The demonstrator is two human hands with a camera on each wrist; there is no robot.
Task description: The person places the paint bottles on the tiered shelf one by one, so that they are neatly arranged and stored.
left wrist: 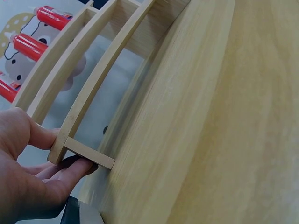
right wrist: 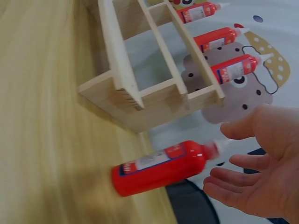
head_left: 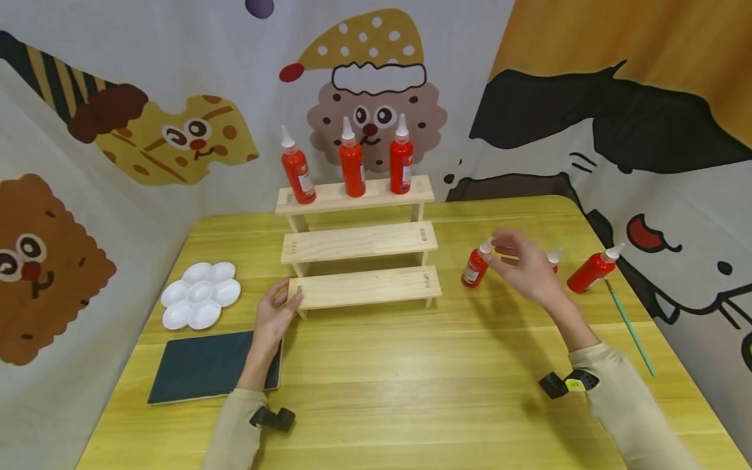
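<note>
A three-step wooden display rack (head_left: pixel 364 287) stands on the table, with three red squeeze bottles of paint (head_left: pixel 401 163) upright on its top step. My left hand (head_left: pixel 273 316) grips the left end of the lowest step; in the left wrist view the thumb lies on the board and the fingers are beneath it. To the right of the rack is another red paint bottle (head_left: pixel 473 269) with a white nozzle. Beside that nozzle hovers my right hand (head_left: pixel 525 267), fingers spread and loosely bent, holding nothing. In the right wrist view a gap separates the fingers from the bottle's body (right wrist: pixel 159 170).
Behind the right hand is a partly hidden red bottle (head_left: pixel 553 261), and farther right another red bottle (head_left: pixel 590 273). A green paintbrush (head_left: pixel 631 329) lies near the right edge. On the left are a white flower-shaped palette (head_left: pixel 201 295) and a dark flat board (head_left: pixel 200 367).
</note>
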